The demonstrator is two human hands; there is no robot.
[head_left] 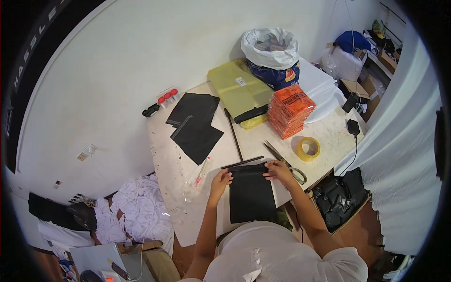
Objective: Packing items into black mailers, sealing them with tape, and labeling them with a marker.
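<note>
Black sheet lies lower centre of frame. Your left hand has fingers pinched on its top-left corner, right hand on its top-right. Uneven pull could skew that edge. Thin black bar just beyond; scissors beside your right hand, a sideways swing could knock them.

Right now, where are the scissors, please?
In the head view, the scissors lie on the table, right of centre, between the person's right hand and the yellow tape roll.
</note>
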